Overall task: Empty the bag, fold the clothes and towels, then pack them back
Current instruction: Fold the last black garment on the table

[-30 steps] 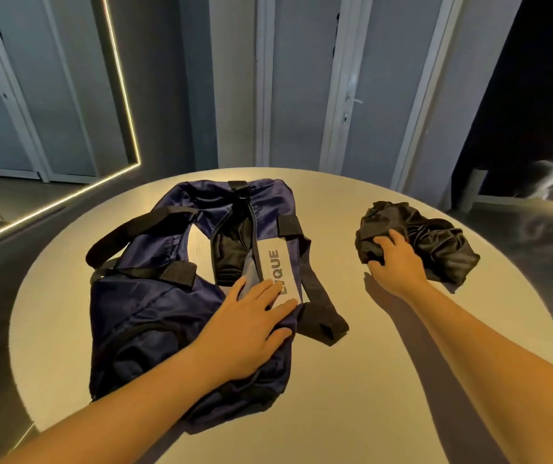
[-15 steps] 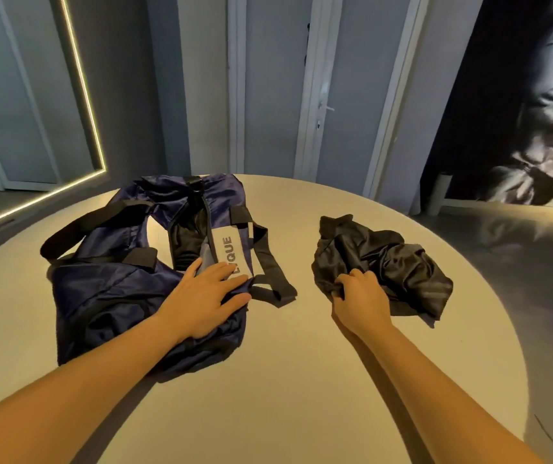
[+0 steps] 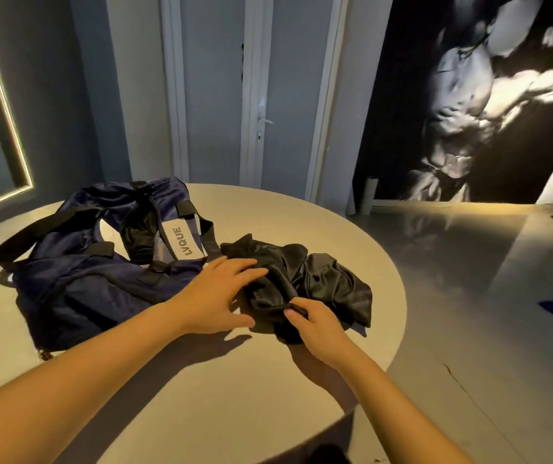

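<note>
We look down on a round, pale worktop point(image 3: 235, 396) from the person's own eye level. Far to the left of the bag, a frame edged with a glowing strip of light point(image 3: 17, 155) hangs on the wall. The bag point(image 3: 84, 283) itself is a dark navy duffel lying slumped on the left part of the worktop. Its top is unzipped and its black straps are splayed. A pale label reading "LVQUE" point(image 3: 181, 242) sits near its right end.

Just right of the bag, the left hand point(image 3: 221, 293) reaches in flat, with fingers straight and slightly spread. Its fingertips rest on the near left edge of a black garment point(image 3: 322, 279), and it grips nothing.

The garment is shiny and crumpled into a loose heap. It lies on the worktop immediately right of the bag, and its far corner comes close to the bag's right strap; we cannot tell whether they touch.

To the right of the left hand, and nearer to us than the bag, the right hand point(image 3: 318, 326) pinches a fold at the garment's front edge between thumb and curled fingers.

Behind the bag stands a grey door point(image 3: 288, 95). Well off to the bag's right, a large dark wall picture point(image 3: 469, 95) rises above a glossy floor point(image 3: 469, 296).
</note>
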Demonstrator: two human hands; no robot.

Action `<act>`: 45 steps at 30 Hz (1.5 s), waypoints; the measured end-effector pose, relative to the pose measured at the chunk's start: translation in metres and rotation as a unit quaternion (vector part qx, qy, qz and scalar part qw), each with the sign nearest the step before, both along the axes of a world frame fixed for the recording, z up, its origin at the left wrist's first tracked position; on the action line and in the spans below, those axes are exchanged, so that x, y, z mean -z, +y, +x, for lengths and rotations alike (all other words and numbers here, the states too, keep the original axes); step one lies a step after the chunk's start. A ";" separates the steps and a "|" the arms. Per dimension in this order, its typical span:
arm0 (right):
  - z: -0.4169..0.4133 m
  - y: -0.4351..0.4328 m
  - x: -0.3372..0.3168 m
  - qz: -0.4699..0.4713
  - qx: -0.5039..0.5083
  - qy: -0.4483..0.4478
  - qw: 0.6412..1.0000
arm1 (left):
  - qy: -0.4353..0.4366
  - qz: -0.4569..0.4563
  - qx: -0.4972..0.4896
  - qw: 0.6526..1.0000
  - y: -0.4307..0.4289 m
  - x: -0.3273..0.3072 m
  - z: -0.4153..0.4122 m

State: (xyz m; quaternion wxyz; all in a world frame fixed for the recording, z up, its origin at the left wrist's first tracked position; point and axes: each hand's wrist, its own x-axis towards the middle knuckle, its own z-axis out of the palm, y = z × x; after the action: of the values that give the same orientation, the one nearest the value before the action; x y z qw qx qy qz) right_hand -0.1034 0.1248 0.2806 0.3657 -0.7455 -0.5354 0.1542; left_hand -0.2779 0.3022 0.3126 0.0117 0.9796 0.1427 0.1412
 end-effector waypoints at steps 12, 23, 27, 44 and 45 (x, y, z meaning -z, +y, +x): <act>-0.007 -0.064 -0.118 0.173 0.132 0.140 0.966 | -0.216 -0.240 0.005 0.946 -0.108 -0.086 0.020; -0.033 -0.075 -0.185 0.187 0.092 0.205 0.956 | -0.357 -0.404 -0.093 0.837 -0.131 -0.154 0.007; -0.040 -0.086 -0.184 0.127 -0.025 0.150 0.980 | -0.344 -0.465 -0.094 0.810 -0.130 -0.173 0.000; -0.013 -0.100 -0.275 0.083 -0.168 0.124 0.974 | -0.393 -0.345 -0.036 0.852 -0.117 -0.241 -0.054; -0.013 -0.100 -0.277 0.083 -0.191 0.152 0.966 | -0.421 -0.327 -0.041 0.845 -0.114 -0.242 -0.051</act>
State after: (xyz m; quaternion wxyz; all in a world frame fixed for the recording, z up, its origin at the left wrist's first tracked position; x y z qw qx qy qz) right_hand -0.1162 0.0247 0.5572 0.4673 -0.5642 -0.6167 0.2881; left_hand -0.3293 0.1877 0.5543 0.3849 0.7587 0.2018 0.4853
